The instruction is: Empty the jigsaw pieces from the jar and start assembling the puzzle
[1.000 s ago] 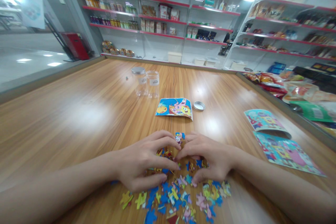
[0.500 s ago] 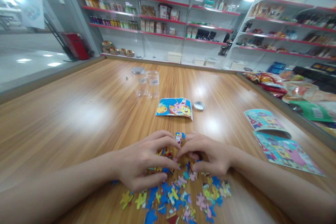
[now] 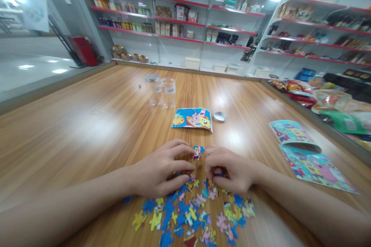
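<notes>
A small cluster of joined puzzle pieces [image 3: 197,153] lies on the table between my hands. My left hand [image 3: 166,168] is open, palm down over loose pieces, its index fingertip at the cluster's left edge. Just right of the cluster, my right hand [image 3: 227,168] has its fingers curled in; whether a piece is inside them is hidden. Many loose puzzle pieces [image 3: 191,216], blue, yellow and pink, spread below both hands. Past the fingertips lies a cartoon picture card [image 3: 191,119], its right end curling up.
Two clear jars [image 3: 168,94] stand beyond the card, one with a silver lid. A loose silver lid [image 3: 220,116] rests to the card's right. Two more picture sheets [image 3: 317,168] lie at the right. Packaged goods [image 3: 307,96] line the right edge; stocked shelves [image 3: 179,19] stand behind.
My right hand has drawn its fingers back to the right and curled them, away from my left. My left hand has shifted slightly up, uncovering loose pieces below it.
</notes>
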`<act>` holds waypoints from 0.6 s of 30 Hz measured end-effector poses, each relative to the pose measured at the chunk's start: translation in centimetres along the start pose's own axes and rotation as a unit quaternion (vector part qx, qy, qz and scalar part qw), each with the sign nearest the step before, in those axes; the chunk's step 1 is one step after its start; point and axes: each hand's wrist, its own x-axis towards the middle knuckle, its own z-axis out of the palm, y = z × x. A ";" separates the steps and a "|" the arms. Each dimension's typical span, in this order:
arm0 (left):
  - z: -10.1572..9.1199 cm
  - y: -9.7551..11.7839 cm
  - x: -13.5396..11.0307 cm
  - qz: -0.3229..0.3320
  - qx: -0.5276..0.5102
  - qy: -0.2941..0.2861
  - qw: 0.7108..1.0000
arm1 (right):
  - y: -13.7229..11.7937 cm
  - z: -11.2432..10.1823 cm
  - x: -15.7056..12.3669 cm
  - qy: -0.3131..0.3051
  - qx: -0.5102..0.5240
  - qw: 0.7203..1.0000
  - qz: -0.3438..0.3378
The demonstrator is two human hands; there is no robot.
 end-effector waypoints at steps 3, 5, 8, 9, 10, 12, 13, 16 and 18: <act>0.0 0.1 0.0 -0.008 -0.004 -0.003 1.000 | 0.0 0.1 0.1 0.003 0.002 1.000 -0.005; 0.0 0.1 0.0 -0.011 -0.005 -0.005 1.000 | 0.0 0.4 0.1 0.028 -0.001 1.000 0.001; 0.1 0.0 0.0 -0.016 -0.005 -0.012 1.000 | 0.2 0.7 0.2 0.097 -0.036 0.994 0.042; 0.1 -0.1 -0.1 -0.018 -0.004 -0.015 1.000 | 0.4 0.8 0.2 0.120 -0.052 0.990 0.060; 0.1 -0.1 -0.1 -0.020 -0.004 -0.017 1.000 | 0.5 0.8 0.2 0.139 -0.065 0.985 0.075; 0.2 -0.2 -0.1 -0.023 -0.002 -0.023 0.999 | 0.9 0.9 0.2 0.159 -0.082 0.979 0.095; 0.2 -0.2 -0.2 -0.025 -0.003 -0.025 0.999 | 1.1 0.9 0.2 0.162 -0.088 0.978 0.102; 0.3 -0.2 -0.2 -0.035 -0.008 -0.024 0.999 | 1.4 0.9 0.3 0.162 -0.103 0.975 0.116; 0.4 -0.2 -0.2 -0.047 -0.011 -0.015 0.999 | 1.4 1.0 0.3 0.161 -0.109 0.974 0.119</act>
